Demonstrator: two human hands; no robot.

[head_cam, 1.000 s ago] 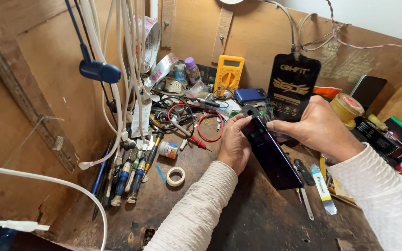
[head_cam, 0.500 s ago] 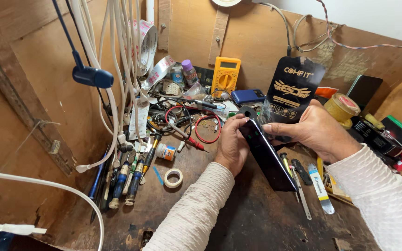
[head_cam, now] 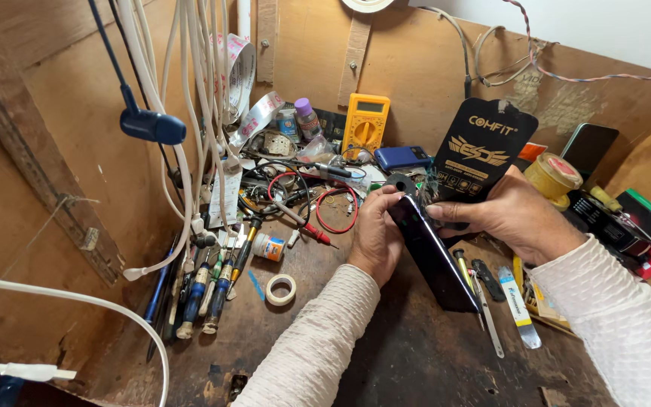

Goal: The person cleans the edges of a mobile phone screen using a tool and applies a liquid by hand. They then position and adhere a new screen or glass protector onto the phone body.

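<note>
A black smartphone (head_cam: 438,260) is tilted over the middle of a worn wooden workbench (head_cam: 401,362), its lower end toward me. My left hand (head_cam: 377,235) grips its left edge near the top, fingers curled against the side. My right hand (head_cam: 508,215) pinches the upper right edge with thumb and fingertips. Both sleeves are white and textured. Behind the phone stands a black packaging card (head_cam: 484,151).
A yellow multimeter (head_cam: 365,124) with red and black probe leads (head_cam: 318,215), a small tape roll (head_cam: 280,289), a row of screwdrivers (head_cam: 205,294), tweezers (head_cam: 487,320), white cables (head_cam: 190,113) hanging at left, a blue box (head_cam: 401,157), a yellow reel (head_cam: 553,177) and another phone (head_cam: 591,148) at right.
The phone stayed between both hands but tipped more on edge. My right hand shifted from behind the top end to pinching the upper edge. The camera view drifted slightly.
</note>
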